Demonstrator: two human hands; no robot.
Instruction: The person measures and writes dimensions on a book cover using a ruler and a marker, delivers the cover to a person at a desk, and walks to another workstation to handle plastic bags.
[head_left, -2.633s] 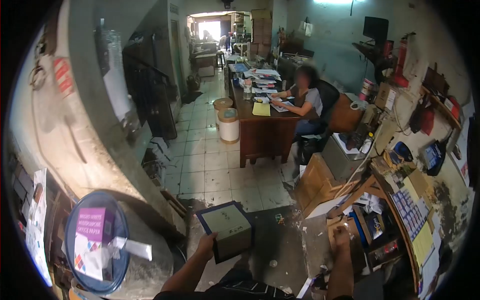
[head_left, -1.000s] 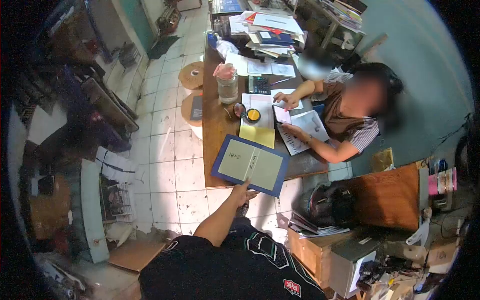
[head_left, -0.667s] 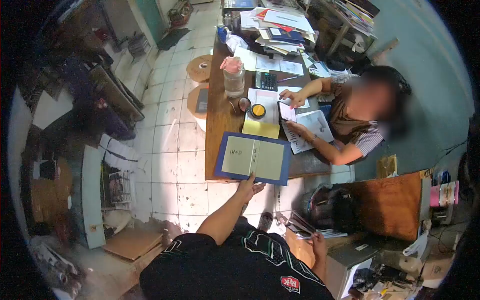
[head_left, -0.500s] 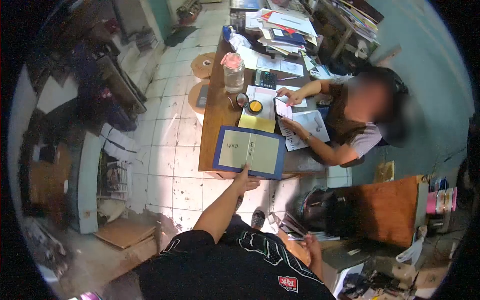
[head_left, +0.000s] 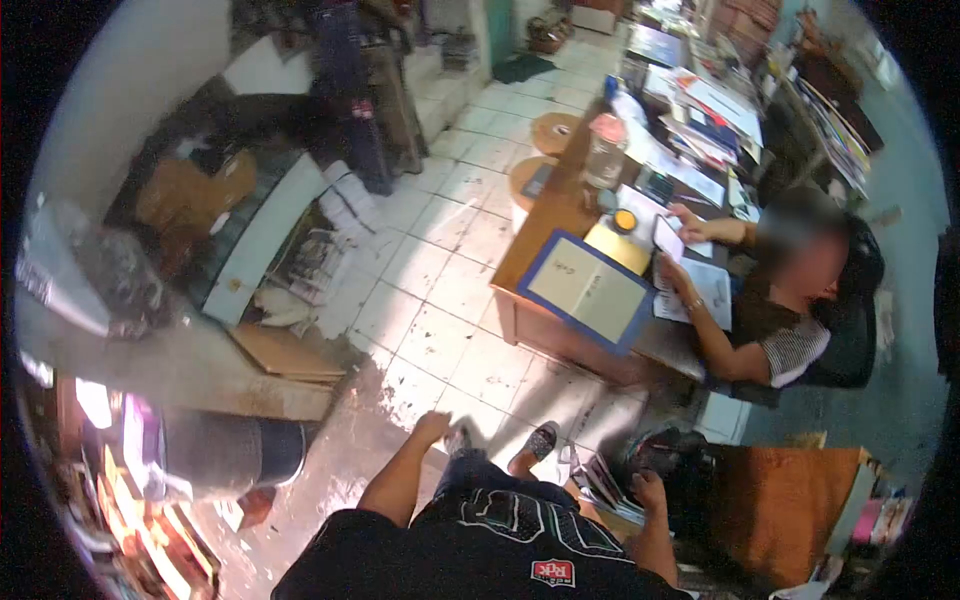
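Note:
A blue-bordered folder with a beige cover (head_left: 588,290) lies flat on the near end of the wooden desk (head_left: 535,232). My left hand (head_left: 432,427) hangs by my side over the tiled floor, holding nothing, well short of the desk. Down by my right hip, my right hand (head_left: 648,492) is empty beside a stack of papers (head_left: 600,482). A seated person (head_left: 790,300) at the desk has both hands on papers and a phone (head_left: 668,238).
A clear jar with a pink lid (head_left: 604,150), a yellow-lidded tin (head_left: 625,220), a calculator and paper piles sit on the desk. Two tape rolls (head_left: 553,130) stand beside it. Cardboard sheets (head_left: 285,350) lie at the left; a wooden cabinet (head_left: 790,510) stands at the right.
My left hand let go of the folder, which now rests on the desk, and dropped to my side. I have turned left and stepped back from the desk.

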